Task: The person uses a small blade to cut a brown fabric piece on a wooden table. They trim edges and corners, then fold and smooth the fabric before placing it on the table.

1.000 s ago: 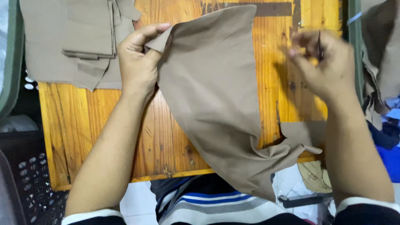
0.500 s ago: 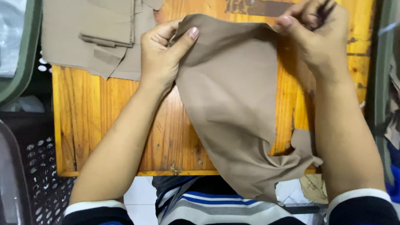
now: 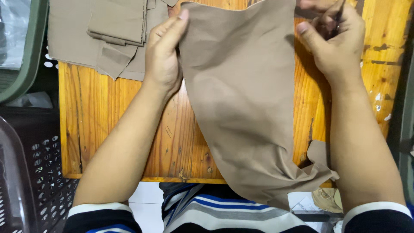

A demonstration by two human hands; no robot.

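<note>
A wooden table fills the middle — it is orange-brown with scratches and dark spots. At its top left lies a pile of folded tan cloth pieces. A black plastic basket with many little holes sits low on the left. Above it is a green rim — what it belongs to is hard to tell.

I'm working at an orange-stained wooden tabletop of scuffed, scratched planks — paint-flecked near its right edge. Left of it sits a black perforated plastic basket and a green plastic rim; pale tiled floor shows below.
</note>
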